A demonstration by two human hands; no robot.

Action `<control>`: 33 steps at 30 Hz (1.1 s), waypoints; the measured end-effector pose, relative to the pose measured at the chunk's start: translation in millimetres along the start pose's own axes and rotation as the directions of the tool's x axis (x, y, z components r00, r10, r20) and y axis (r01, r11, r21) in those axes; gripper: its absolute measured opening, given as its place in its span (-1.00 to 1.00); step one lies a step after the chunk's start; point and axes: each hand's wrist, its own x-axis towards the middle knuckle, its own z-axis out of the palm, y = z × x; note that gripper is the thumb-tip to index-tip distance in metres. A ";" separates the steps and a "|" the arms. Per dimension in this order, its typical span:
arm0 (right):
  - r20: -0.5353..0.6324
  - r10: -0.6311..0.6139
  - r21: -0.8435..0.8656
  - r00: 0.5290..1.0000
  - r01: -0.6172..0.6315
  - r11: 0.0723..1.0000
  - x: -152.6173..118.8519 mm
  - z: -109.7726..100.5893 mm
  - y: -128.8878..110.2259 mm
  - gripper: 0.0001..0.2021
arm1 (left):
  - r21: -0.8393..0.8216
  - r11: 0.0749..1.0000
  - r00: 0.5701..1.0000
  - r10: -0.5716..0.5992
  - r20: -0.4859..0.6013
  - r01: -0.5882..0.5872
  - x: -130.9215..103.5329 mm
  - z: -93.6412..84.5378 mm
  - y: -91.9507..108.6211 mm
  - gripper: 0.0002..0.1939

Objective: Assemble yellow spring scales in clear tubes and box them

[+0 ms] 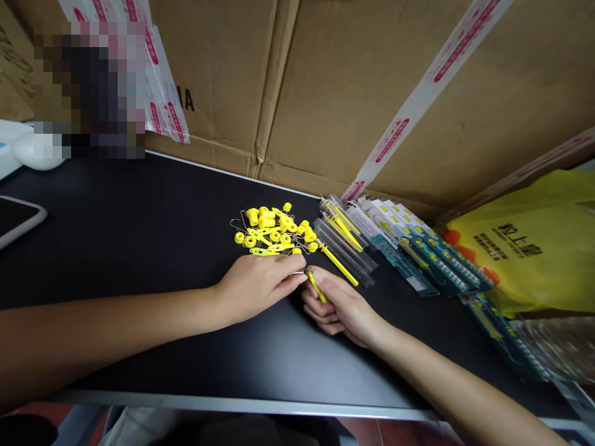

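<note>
My left hand pinches a thin bent metal wire between thumb and fingertips. Close to its end, my right hand grips a small flat yellow plastic piece, its fingers curled underneath. The wire and the yellow piece meet or nearly meet; I cannot tell whether they are joined. Just beyond my left hand lies a loose pile of yellow plastic parts, with collars, flat tabs and metal hooks mixed together. A yellow stick rests beside clear plastic tubes, right of the pile.
Printed packets lie overlapped at the right, next to a yellow bag. Large taped cardboard boxes stand along the black table's far edge. A phone-like device and a white rounded object are at the left.
</note>
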 end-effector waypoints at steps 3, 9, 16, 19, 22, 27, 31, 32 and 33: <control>-0.034 -0.020 -0.031 0.999 0.019 0.999 0.1 1.8 2.9 -0.69 | 0.004 1.000 1.000 0.014 -0.012 -0.014 -0.3 0.0 -0.1 -0.78; 0.036 -0.026 0.029 0.999 0.025 0.999 0.2 -1.4 3.7 -0.67 | -0.010 1.000 1.000 0.016 -0.016 -0.016 -0.3 -0.7 0.9 -0.77; 0.018 0.002 0.008 1.000 -0.002 1.000 0.1 -1.4 1.2 -0.68 | -0.019 1.000 0.999 -0.024 0.026 0.024 0.7 -1.7 1.0 -0.78; -0.011 -0.034 0.004 0.999 0.034 0.999 0.5 0.9 2.4 -0.66 | -0.011 1.000 0.999 -0.028 0.043 0.029 1.7 -2.2 1.1 -0.78; -0.026 -0.066 -0.054 0.997 0.064 0.996 -1.0 5.4 6.0 -0.65 | -0.020 0.999 0.998 -0.045 0.052 0.046 2.9 -3.0 1.7 -0.78; -0.059 -0.046 -0.111 0.997 0.039 0.993 -5.1 11.7 11.5 -0.66 | -0.112 0.993 0.999 -0.034 0.024 0.037 2.9 -4.5 2.8 -0.77; -0.054 -0.061 0.052 0.997 0.064 0.997 -4.1 7.5 7.7 -0.67 | -0.120 0.990 0.998 -0.070 -0.006 0.069 1.7 -5.8 2.4 -0.78; -0.045 -0.048 0.082 0.998 0.051 0.995 -3.7 5.8 6.1 -0.66 | -0.110 0.991 0.997 -0.082 -0.009 0.081 1.4 -6.0 2.2 -0.78; -0.033 -0.030 0.101 0.999 0.033 0.994 -3.4 4.3 4.5 -0.67 | -0.101 0.991 0.996 -0.088 -0.008 0.087 1.2 -6.1 2.1 -0.78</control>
